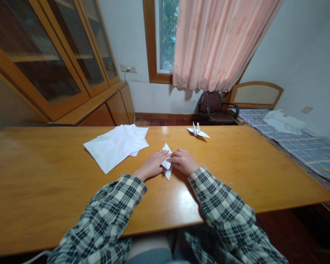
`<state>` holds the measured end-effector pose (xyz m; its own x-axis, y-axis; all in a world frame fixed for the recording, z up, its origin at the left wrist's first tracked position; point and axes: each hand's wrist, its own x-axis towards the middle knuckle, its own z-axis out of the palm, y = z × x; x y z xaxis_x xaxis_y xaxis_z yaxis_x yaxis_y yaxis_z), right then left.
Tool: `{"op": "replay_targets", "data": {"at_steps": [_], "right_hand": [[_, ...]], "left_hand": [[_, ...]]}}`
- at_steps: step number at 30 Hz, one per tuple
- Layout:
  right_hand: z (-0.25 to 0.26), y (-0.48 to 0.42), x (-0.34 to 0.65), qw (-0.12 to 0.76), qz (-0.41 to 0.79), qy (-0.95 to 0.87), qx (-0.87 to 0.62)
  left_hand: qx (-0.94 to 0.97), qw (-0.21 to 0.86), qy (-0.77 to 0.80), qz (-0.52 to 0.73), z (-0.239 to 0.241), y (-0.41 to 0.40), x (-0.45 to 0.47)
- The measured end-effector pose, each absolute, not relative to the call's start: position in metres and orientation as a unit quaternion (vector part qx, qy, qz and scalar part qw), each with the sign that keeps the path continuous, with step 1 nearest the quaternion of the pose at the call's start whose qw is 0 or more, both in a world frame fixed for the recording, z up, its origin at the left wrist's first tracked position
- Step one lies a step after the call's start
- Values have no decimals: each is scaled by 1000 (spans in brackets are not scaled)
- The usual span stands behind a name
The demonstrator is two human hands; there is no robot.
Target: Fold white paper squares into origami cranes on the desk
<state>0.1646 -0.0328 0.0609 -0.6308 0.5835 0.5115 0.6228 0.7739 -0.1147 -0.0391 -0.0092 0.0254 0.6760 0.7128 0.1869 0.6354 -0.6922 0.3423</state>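
A small white piece of folded paper (167, 165) lies on the table between my hands, with pointed tips at its far and near ends. My left hand (153, 164) holds it from the left, fingers laid over its upper part. From the right, my right hand (184, 161) has curled fingers pinching its edge. Both hands partly cover the paper, so its inner folds are hidden. Farther back and to the right stands a finished white paper crane (197, 132) with its wings spread. Several creased white sheets (114, 148) lie overlapping to the left.
The wooden table (57, 194) has its far edge just behind the crane and sheets. Beyond it are a brown armchair (213, 106), a pink curtain (209, 44) and a glass-door cabinet (96, 91). A bed (294, 137) stands at the right.
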Motion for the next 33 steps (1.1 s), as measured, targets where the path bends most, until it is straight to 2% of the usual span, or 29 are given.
{"op": "replay_targets", "data": {"at_steps": [15,33], "right_hand": [[63,-32,165,307,-55,-903,-295],[68,-38,161,298,-67,-905,-298]], "left_hand": [[909,119,366,161,21,-7,-40],[910,125,362,161,21,-5,-40]]}}
